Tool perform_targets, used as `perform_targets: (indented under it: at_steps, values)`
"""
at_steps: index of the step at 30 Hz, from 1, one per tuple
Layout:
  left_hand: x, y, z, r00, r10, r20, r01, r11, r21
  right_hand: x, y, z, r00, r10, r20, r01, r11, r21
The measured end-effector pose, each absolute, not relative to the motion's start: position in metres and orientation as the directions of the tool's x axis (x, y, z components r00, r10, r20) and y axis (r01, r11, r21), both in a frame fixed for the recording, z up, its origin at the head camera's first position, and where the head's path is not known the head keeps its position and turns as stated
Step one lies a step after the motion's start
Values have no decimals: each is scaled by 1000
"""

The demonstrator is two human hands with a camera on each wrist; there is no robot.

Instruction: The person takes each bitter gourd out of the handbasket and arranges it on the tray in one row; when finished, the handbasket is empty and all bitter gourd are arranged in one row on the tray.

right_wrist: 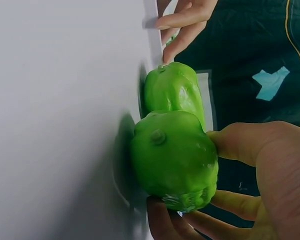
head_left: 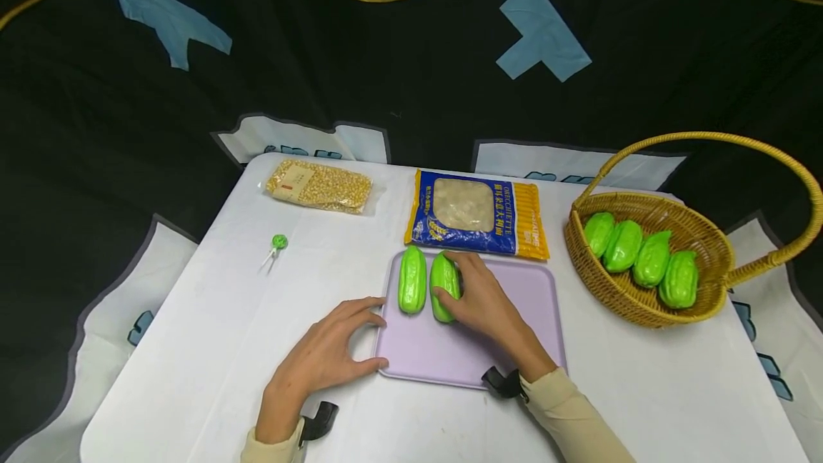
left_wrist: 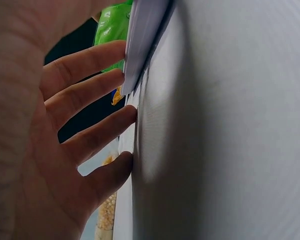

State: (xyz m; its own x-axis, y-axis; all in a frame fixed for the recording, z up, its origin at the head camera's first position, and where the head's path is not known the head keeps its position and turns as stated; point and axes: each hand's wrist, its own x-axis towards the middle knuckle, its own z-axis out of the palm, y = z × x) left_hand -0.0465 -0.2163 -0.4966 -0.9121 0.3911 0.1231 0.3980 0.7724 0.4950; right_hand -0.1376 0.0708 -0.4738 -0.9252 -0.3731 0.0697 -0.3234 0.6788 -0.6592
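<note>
Two glossy green, ridged vegetables lie side by side on a lilac tray (head_left: 514,291). My right hand (head_left: 479,299) grips the right-hand green vegetable (head_left: 444,289), thumb on its near left side and fingers round its far end. In the right wrist view this vegetable (right_wrist: 172,155) shows a stubby stem end, with the other green vegetable (right_wrist: 172,87) behind it. The left green vegetable (head_left: 412,281) lies near the tray's left rim. My left hand (head_left: 328,349) is spread at that rim, its fingertips touching the tray's edge (left_wrist: 142,40), holding nothing.
A wicker basket (head_left: 579,256) with a tall handle holds several green vegetables (head_left: 651,259) at the right. A blue and yellow orecchiette pasta bag (head_left: 472,213) lies behind the tray. Toward the back left are a bag of corn kernels (head_left: 321,186) and a green lollipop (head_left: 279,241).
</note>
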Motion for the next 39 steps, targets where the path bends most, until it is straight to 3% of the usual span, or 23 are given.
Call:
perform_targets:
  at_steps: [20, 39]
  values:
    - [-46, -218, -499, -904, 401, 149, 419, 757, 501, -139, 61, -473, -934, -357, 23, -286, 704, -650]
    - [-47, -217, -500, -906, 398, 145, 414, 761, 499, -151, 133, -440, -955, -285, 83, -280, 770, -573]
